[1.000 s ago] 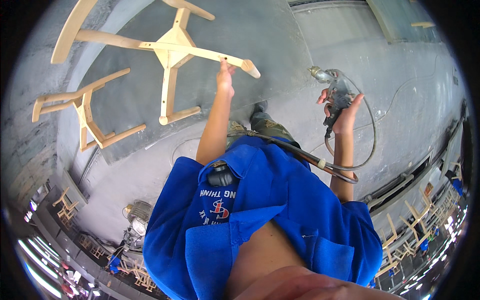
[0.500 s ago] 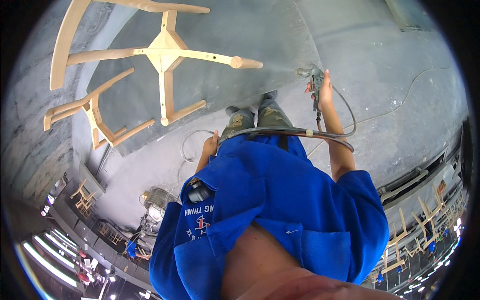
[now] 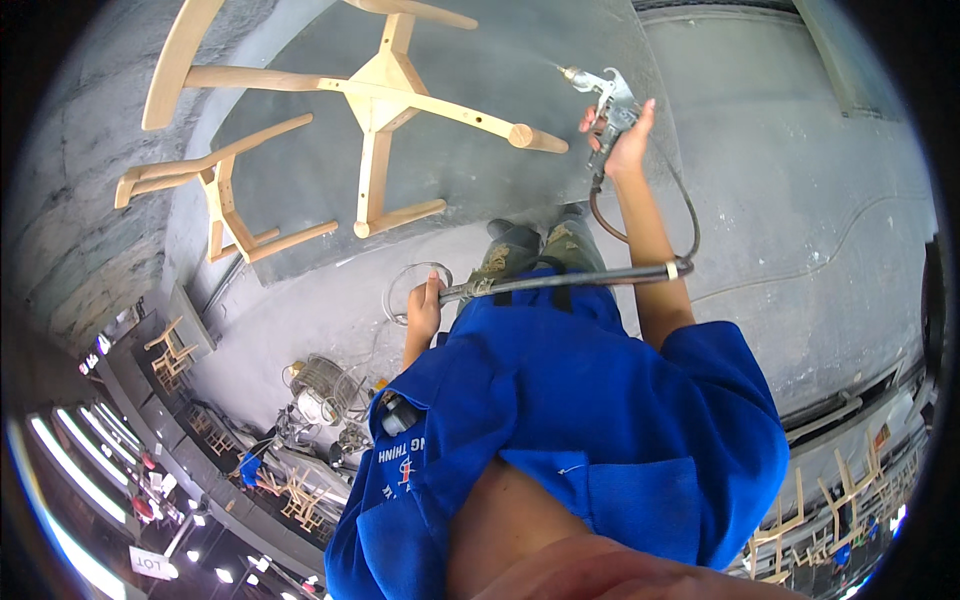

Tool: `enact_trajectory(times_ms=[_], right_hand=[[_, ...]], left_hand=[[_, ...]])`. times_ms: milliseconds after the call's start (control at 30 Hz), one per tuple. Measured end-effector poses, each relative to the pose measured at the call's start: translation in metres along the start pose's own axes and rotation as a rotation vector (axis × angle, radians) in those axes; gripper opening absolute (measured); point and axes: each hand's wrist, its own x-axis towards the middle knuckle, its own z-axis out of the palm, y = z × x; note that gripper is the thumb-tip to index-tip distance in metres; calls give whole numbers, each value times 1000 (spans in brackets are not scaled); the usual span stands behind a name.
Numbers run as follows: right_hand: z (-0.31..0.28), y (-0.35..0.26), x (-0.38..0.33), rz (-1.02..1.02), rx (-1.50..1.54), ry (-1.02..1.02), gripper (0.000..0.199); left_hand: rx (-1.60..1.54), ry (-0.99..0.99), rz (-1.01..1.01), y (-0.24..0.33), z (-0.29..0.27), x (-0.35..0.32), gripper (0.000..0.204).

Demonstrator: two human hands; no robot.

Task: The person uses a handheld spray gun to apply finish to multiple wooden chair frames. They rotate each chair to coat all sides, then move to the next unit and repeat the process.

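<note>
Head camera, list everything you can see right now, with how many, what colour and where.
wooden chair frame: one, pale bare wood, lying legs-out on the grey board at top centre.
second chair frame: one, pale wood, left of the first.
grey board: one, under both frames.
spray gun: one, silver, top right, nozzle toward the frame.
hose: one, dark, running from the gun across the body.
fan: one, wire-caged, lower left on the floor.
more chair frames: several, pale, lower right edge.
blue shirt: one, worn by the person.
left hand: gripping the hose.
right hand: gripping the spray gun.
</note>
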Motion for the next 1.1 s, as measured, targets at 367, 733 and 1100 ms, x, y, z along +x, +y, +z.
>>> enact_trajectory(times_ms=[367, 733, 1100], right_hand=[[44, 48, 6, -46, -512, 474, 69], [254, 27, -115, -287, -89, 96, 78], [308, 182, -134, -204, -144, 38, 77]], left_hand=[[-169, 128, -114, -52, -41, -26, 65], [-514, 317, 158, -85, -109, 9, 65], [-361, 153, 215, -216, -235, 21, 63]])
